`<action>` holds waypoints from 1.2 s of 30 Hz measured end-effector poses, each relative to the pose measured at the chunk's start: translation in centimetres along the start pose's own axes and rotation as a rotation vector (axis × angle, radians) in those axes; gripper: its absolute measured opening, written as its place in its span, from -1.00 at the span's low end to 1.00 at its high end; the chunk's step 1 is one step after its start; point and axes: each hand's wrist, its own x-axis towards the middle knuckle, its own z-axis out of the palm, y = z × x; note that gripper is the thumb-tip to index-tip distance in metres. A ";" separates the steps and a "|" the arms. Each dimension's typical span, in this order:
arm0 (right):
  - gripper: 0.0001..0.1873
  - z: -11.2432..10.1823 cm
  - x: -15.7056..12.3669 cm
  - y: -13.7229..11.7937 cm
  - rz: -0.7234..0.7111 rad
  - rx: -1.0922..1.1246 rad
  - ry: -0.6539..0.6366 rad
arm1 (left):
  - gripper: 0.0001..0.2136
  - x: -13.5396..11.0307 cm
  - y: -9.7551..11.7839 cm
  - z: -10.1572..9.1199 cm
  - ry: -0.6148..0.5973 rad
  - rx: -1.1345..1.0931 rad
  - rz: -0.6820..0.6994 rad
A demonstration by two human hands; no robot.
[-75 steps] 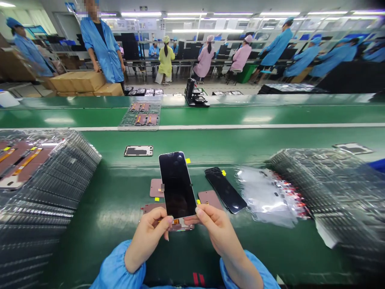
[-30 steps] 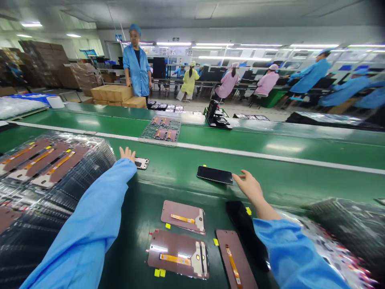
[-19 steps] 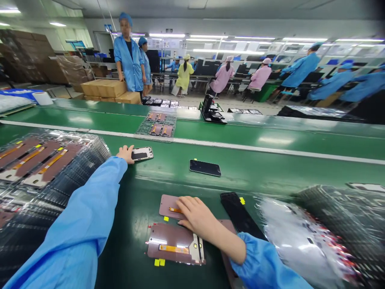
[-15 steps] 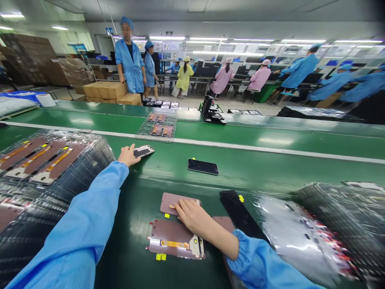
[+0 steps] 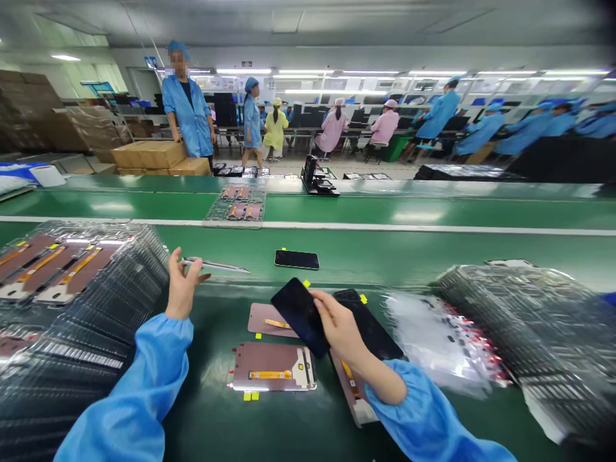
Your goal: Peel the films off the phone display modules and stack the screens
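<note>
My left hand point(image 5: 181, 285) pinches a thin phone frame point(image 5: 219, 265), seen nearly edge-on above the near side of the bench. In my right hand point(image 5: 339, 324) is a black phone screen point(image 5: 301, 314), tilted, with a yellow tab at its upper edge. Under it, partly covered, lies a brownish screen panel point(image 5: 260, 317) with an orange flex cable. Nearer me a second brownish panel point(image 5: 269, 359) lies flat with yellow tabs along its edge. Another panel point(image 5: 359, 410) and a dark screen point(image 5: 373, 327) lie beneath and beside my right wrist.
A black phone point(image 5: 297, 259) lies on the green belt ahead. Stacked clear trays with panels point(image 5: 91, 269) stand at left, more clear trays point(image 5: 524, 321) at right. Clear plastic sheets point(image 5: 433, 340) lie beside those. Across the belt, a person in blue point(image 5: 187, 115) stands near cardboard boxes point(image 5: 149, 154).
My right hand has lifted a black screen up from the panels. My left hand has drawn the phone frame back toward me and turned it edge-on. The camera view has shifted slightly.
</note>
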 end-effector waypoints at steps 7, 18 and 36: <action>-0.35 -3.6 -2.7 -2.4 0.686 0.989 0.075 | -0.31 -10.9 3.0 1.5 -0.374 -0.450 -0.344; -0.34 -2.6 -6.4 -3.7 0.330 0.758 -0.149 | -0.11 -16.0 3.5 2.7 -0.813 -0.508 -0.575; -0.39 -2.9 -6.9 -4.5 0.184 0.484 -0.286 | -0.25 -16.1 3.8 3.4 -0.882 -0.530 -0.389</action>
